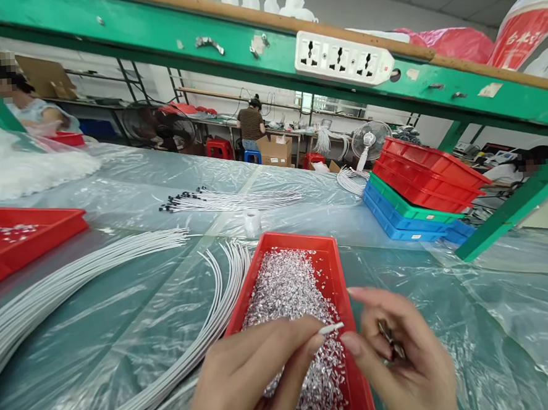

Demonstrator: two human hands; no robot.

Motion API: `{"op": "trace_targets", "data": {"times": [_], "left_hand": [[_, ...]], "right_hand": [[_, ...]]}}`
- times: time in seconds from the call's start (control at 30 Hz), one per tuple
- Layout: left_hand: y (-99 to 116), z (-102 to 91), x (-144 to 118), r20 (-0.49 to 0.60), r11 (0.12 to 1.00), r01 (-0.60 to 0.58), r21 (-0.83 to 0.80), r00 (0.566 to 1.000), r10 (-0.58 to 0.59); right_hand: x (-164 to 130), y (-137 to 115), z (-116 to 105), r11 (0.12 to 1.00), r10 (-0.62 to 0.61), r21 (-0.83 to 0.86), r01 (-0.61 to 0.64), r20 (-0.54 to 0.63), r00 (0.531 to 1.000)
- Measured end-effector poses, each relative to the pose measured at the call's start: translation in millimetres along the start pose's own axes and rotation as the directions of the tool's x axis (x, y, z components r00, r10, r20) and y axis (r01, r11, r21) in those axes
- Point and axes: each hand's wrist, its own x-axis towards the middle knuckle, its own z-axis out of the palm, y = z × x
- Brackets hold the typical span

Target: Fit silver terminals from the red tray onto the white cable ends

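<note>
Red plastic tray [333, 257], rectangular and shallow, sits on the plastic-sheeted worktop [123, 313] and holds a heap of small silvery metal ferrules [288, 291]; it serves as the reference point below. Directly above its near end, the left hand [252, 379] is closed in a pinch on the tip of a thin white cord [331, 328], which points toward the right hand [404, 358]. The right hand, at the tray's near right corner, is curled shut around several small metal pieces [390, 340], with its thumb close to the cord tip.

Left of the tray, a curved bundle of long white cords [215, 307] lies on the worktop. Beyond the tray stands a small white roll [252, 222], and farther back lies a bundle of cords with dark tips [227, 200]. Behind and to the right of the tray is a stack of red, green and blue trays [413, 196].

For clean work, it appears best to keep only a short length of cord projecting from the pinch, so the tip stays stiff, and to bring cord and metal piece together above the tray, so dropped pieces fall back into the heap.
</note>
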Motion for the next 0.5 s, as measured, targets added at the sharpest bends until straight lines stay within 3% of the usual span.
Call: {"op": "trace_targets", "data": {"times": [0.1,0.2,0.37,0.5], "left_hand": [[-1,3.1,3,0.059,1.000,-0.011,-0.023,0.998,0.013],[-1,3.5,3,0.082,1.000,0.000,-0.031,0.997,0.003],[-7,3.4,-1,0.144,0.993,-0.083,0.086,0.987,0.070],[-11,1.1,-5,0.251,0.987,-0.095,0.131,0.966,0.060]], "right_hand": [[-1,-3,-10,0.956,-0.144,-0.246,0.162,0.089,0.986],[-1,-3,-16,0.909,-0.212,-0.318,0.270,0.206,0.955],[2,-1,-24,0.896,-0.161,-0.349,0.276,0.324,0.932],[4,-2,-26,0.926,-0.143,-0.286,0.248,0.343,0.928]]}}
